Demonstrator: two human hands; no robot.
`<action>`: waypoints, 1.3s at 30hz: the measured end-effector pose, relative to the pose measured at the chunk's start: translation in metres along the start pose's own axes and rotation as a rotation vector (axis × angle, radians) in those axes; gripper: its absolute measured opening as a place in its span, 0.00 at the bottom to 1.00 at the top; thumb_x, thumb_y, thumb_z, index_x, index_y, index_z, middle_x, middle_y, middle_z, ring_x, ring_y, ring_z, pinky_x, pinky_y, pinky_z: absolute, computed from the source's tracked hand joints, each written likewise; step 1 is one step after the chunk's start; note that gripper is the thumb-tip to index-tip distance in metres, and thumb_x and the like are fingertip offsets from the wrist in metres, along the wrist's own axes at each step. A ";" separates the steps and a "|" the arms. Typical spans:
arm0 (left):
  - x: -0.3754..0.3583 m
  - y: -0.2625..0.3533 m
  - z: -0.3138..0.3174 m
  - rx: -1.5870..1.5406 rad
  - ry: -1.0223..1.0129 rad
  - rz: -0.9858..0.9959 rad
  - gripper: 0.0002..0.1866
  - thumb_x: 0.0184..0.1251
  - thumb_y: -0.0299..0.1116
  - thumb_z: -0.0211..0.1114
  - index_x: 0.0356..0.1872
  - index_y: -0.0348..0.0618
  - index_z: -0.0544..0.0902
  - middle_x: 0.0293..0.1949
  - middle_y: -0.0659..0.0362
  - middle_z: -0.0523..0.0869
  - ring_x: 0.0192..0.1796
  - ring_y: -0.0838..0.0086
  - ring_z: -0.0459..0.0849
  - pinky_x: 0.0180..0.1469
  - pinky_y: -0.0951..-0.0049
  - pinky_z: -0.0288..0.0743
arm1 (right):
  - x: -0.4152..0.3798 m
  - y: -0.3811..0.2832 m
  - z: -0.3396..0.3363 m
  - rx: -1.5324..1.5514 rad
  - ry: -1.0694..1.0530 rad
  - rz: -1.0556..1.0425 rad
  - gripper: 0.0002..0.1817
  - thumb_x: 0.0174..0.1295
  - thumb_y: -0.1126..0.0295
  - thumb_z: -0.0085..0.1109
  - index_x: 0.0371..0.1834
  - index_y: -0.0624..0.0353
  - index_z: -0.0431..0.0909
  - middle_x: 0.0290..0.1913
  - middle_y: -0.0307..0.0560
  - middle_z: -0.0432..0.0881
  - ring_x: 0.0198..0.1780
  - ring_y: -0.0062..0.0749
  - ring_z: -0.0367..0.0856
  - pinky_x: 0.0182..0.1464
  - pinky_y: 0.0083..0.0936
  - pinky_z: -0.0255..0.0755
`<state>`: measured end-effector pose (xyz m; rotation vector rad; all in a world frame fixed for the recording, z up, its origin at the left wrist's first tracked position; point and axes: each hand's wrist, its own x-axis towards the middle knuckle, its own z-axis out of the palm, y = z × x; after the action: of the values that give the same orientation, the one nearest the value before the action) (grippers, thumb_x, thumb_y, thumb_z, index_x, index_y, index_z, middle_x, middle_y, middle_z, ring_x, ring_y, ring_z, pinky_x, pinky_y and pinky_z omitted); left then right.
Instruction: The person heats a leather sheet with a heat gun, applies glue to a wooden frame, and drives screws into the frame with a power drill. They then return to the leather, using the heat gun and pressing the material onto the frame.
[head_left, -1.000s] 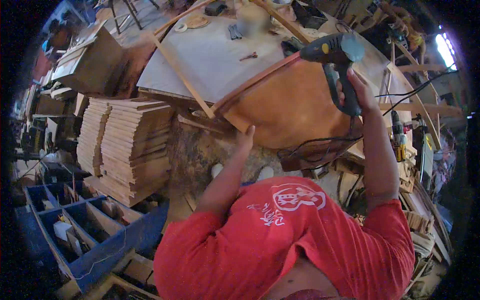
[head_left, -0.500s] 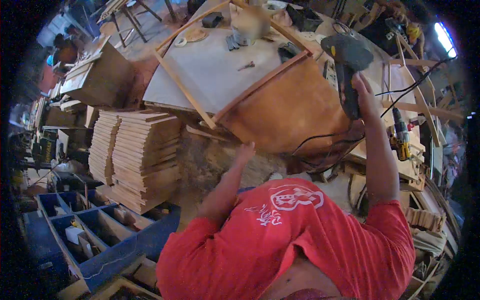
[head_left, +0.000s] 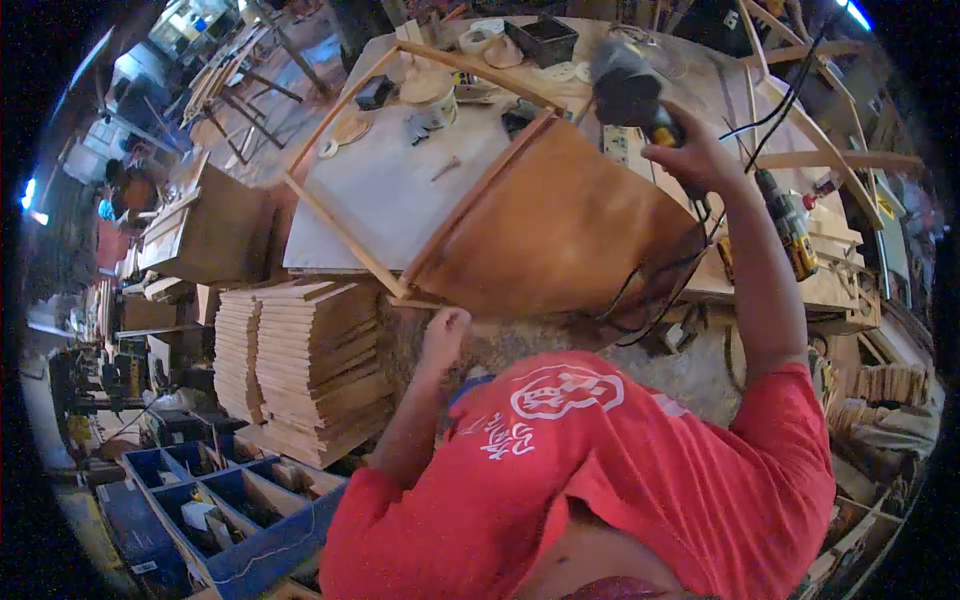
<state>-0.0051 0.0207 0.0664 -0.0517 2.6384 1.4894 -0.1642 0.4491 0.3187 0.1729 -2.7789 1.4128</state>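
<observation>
My right hand [head_left: 690,150] grips a dark corded power sander [head_left: 628,88], its round head raised over the far side of the bench. Below it lies a reddish-brown wooden panel [head_left: 560,220], joined along one edge to an open wooden frame [head_left: 335,220]. My left hand [head_left: 447,335] is closed, fingers curled, just below the frame's near corner. Nothing shows in its fingers. The sander's black cord [head_left: 660,268] trails down across the panel's right side.
A tall stack of wooden boards [head_left: 310,370] stands left of the bench, with a blue divided box [head_left: 240,510] in front of it. A yellow-and-black drill [head_left: 790,230] lies to the right. A white bucket [head_left: 432,100] and a black tray [head_left: 543,42] are at the back.
The sander has swung left and farther away from me, with its head turned. My left hand has moved left along the near edge and curled its fingers. The whole view has shifted.
</observation>
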 end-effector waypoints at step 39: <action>0.248 0.083 -0.003 0.386 -0.200 0.111 0.23 0.64 0.48 0.56 0.47 0.36 0.77 0.43 0.40 0.81 0.48 0.48 0.79 0.48 0.59 0.71 | 0.205 0.224 -0.002 -0.509 -0.061 0.305 0.26 0.43 0.64 0.70 0.48 0.55 0.73 0.37 0.54 0.81 0.38 0.44 0.81 0.38 0.38 0.75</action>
<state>-0.2583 0.0674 0.1103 0.2646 2.7424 0.9280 -0.3917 0.5630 0.1532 -0.2293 -3.2039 0.6882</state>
